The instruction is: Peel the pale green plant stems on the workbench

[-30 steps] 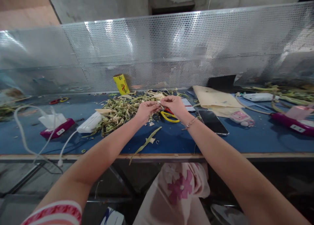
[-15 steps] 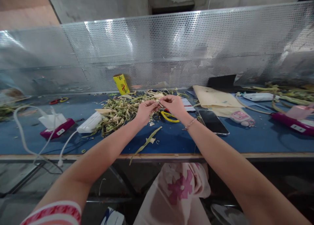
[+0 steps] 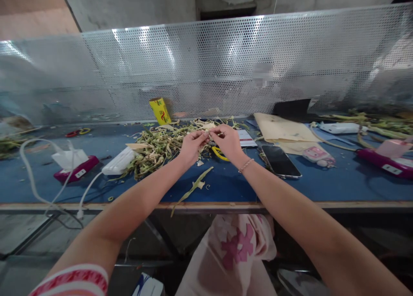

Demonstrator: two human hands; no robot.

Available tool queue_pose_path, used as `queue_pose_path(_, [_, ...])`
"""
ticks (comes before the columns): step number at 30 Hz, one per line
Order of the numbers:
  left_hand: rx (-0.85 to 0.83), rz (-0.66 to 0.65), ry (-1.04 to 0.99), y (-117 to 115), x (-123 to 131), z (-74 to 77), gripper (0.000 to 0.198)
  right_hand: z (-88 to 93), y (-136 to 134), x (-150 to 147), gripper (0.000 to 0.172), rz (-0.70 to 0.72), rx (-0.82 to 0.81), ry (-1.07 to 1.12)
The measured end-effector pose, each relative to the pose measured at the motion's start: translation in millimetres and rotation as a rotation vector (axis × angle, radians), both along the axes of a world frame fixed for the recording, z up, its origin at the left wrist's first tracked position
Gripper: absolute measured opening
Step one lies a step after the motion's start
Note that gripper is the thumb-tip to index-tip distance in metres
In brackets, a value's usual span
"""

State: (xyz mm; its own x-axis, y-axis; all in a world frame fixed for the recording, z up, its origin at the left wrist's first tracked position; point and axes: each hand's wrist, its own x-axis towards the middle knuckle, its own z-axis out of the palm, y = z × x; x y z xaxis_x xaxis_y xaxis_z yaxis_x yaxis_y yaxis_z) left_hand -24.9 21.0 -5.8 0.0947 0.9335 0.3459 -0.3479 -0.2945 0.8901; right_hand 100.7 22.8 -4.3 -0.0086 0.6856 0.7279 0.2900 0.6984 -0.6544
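Note:
My left hand and my right hand meet fingertip to fingertip over the front of a heap of dried plant pieces. Both are closed in a pinch around a small pale bit, too small to name. Beneath my right hand lies something with a yellow loop handle, partly covered by that hand. A long dry green leaf strip rests on the blue tabletop in front of my hands, its tip hanging over the edge.
A white power bank and a purple power strip with white cables lie left. On the right are a phone, brown paper, a pink case and another purple strip. Perforated metal screen stands behind; a yellow box leans there.
My right hand has shifted very slightly to the left, covering more of the yellow loop. The fingertips stay together, and the things on the table have not moved.

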Motion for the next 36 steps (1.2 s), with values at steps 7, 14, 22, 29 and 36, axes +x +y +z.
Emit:
queue_pose_path(7, [0.016, -0.006, -0.015, 0, 0, -1.6, 0.019, -1.8, 1, 0, 0.012, -0.048, 0.102, -0.081])
queue_pose_path(14, [0.113, 0.041, 0.018, 1, 1, -5.5, 0.023, -2.9, 2, 0, 0.013, -0.063, 0.169, -0.162])
queue_pose_path(22, [0.190, 0.099, 0.073, 6, -4, -10.4, 0.020, -5.2, 6, 1, 0.014, -0.006, 0.219, -0.195])
queue_pose_path(29, [0.114, 0.073, 0.007, 1, 0, -4.4, 0.022, -9.5, 11, 3, 0.015, 0.023, 0.275, -0.179])
queue_pose_path(36, [0.052, 0.026, 0.035, 1, -2, -3.4, 0.025, -5.5, 10, 7, 0.016, 0.019, 0.248, -0.227])
